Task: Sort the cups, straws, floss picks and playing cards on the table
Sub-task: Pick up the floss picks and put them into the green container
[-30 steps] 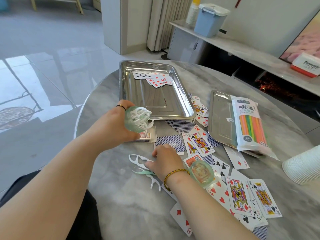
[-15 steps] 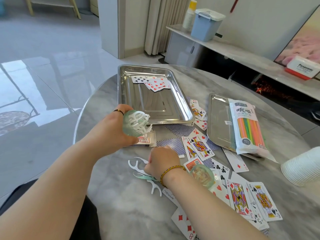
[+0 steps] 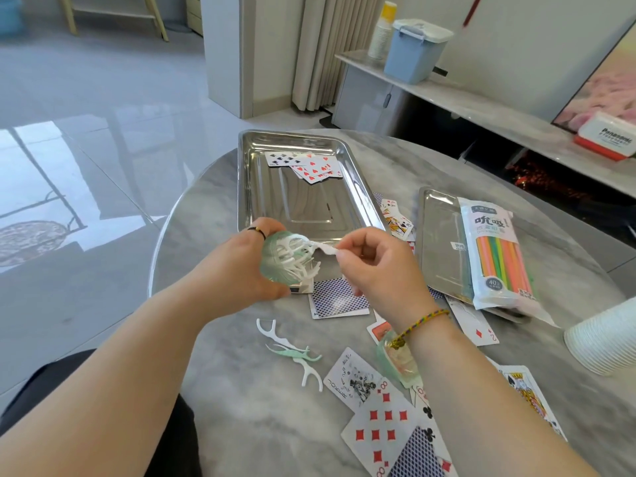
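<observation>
Three picks (image 3: 292,353) lie on the desk (image 3: 247,407) at 6 o'clock of the crammed case (image 3: 275,270) gripped by the left hand (image 3: 234,273); right hand (image 3: 375,270) pinches one pick (image 3: 325,249) at its mouth. Forcing it could spill others.

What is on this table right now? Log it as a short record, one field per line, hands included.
left hand: grips green container full of floss picks
right hand: pinches white floss pick at the container's mouth
loose floss picks: three on the table, near the person
large tray: playing cards at its far end
small tray: straw pack lies on it
cups: white stack at the table's right edge
scattered cards: on the table, some face down
</observation>
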Demonstrator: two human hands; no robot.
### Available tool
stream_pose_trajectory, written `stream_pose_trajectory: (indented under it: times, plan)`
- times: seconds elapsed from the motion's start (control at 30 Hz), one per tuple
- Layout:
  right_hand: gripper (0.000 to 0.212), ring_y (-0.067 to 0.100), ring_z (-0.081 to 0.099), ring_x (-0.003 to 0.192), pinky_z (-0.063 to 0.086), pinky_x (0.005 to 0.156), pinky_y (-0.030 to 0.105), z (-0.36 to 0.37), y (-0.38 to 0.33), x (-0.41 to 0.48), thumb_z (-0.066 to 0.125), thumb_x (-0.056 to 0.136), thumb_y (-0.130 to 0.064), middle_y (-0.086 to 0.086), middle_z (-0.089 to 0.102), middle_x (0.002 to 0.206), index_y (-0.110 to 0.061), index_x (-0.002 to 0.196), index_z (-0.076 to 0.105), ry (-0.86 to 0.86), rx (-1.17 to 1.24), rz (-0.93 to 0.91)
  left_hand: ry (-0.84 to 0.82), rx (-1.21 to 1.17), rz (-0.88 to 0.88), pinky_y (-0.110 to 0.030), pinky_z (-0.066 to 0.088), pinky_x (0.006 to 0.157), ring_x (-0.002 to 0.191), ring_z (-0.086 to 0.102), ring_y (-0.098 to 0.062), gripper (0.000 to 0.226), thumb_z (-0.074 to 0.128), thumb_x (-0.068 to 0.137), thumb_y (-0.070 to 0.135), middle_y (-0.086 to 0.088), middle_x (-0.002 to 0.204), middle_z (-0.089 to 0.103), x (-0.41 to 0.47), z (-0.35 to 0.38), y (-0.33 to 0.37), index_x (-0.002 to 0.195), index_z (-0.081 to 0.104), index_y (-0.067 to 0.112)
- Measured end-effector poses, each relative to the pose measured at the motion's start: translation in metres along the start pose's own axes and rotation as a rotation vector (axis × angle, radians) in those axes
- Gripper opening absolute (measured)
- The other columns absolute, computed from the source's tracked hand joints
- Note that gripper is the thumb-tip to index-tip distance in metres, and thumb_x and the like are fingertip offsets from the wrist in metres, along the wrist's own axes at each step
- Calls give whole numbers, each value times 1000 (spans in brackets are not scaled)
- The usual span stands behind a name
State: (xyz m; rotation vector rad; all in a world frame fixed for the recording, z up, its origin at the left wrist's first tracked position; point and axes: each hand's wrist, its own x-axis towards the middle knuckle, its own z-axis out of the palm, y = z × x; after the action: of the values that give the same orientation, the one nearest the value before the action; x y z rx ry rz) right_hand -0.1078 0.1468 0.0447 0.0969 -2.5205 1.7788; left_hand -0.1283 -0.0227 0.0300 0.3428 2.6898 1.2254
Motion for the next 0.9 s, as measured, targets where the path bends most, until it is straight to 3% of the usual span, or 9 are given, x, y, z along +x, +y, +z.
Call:
stream_pose_trajectory:
  times: [0.2, 0.27, 0.37, 0.5, 0.6, 0.67, 0.73, 0.83, 0.9]
  plan:
    - [22, -2, 48, 51, 37, 53, 8, 15, -12, 10, 60, 80, -4, -13, 51, 57, -18, 64, 59, -25, -224, -66, 25, -52, 68, -1, 38, 63, 77, 49, 5, 62, 79, 63, 12, 20, 86, 49, 0, 1, 1, 104, 38, 31]
    - [10, 1, 49, 56, 36, 56, 9, 22, -17, 14, 60, 82, -7, -17, 49, 58, -11, 76, 67, -54, -332, -94, 38, -60, 81, 0, 38, 62, 75, 49, 6, 60, 80, 62, 12, 20, 84, 49, -1, 1, 2, 103, 39, 31]
    - [14, -1, 47, 58, 34, 59, 8, 31, -21, 20, 62, 83, -14, -16, 46, 63, -9, 94, 69, -79, -383, -165, 48, -59, 81, 0, 37, 61, 72, 48, 7, 61, 79, 63, 10, 20, 81, 48, -1, 1, 3, 103, 38, 29]
    - [16, -13, 47, 62, 34, 62, 4, 34, -14, 15, 61, 83, -9, -19, 46, 70, -8, 98, 67, 51, -309, -264, 68, -13, -27, 0, 37, 58, 70, 46, 6, 61, 78, 67, 14, 19, 80, 45, 1, -6, -6, 112, 38, 24]
    - [11, -2, 48, 63, 36, 63, 9, 31, 6, 5, 59, 83, -5, -9, 58, 74, -6, 91, 67, 96, -345, -152, 83, -2, -113, -15, 35, 53, 69, 46, -4, 62, 75, 69, 13, 18, 78, 43, 3, -10, -11, 119, 39, 19]
    - [12, 13, 55, 79, 40, 73, 23, 36, 22, -4, 58, 83, -9, 7, 66, 91, -5, 90, 67, -86, -483, -10, 102, -4, -134, -21, 28, 54, 75, 46, -14, 63, 75, 70, 13, 17, 77, 42, 3, -12, -12, 121, 39, 17]
    - [16, 21, 57, 96, 41, 81, 25, 45, 35, -14, 58, 84, -15, 10, 64, 103, -7, 93, 67, -264, -598, 122, 106, 13, -148, -21, 28, 56, 77, 45, -15, 63, 75, 70, 14, 17, 76, 40, 3, -12, -12, 122, 39, 17]
    - [13, 26, 57, 101, 44, 83, 28, 61, 45, -19, 60, 82, -20, 13, 62, 98, -10, 86, 66, -351, -720, 217, 101, 22, -154, -17, 31, 49, 72, 43, -11, 64, 75, 70, 15, 18, 76, 39, 3, -11, -11, 123, 38, 17]
    - [17, 29, 57, 97, 45, 74, 26, 69, 49, -16, 60, 81, -21, 15, 63, 92, -6, 82, 67, -398, -814, 237, 105, 17, -151, -24, 27, 52, 74, 44, -13, 65, 75, 70, 15, 18, 76, 39, 3, -10, -10, 123, 38, 17]
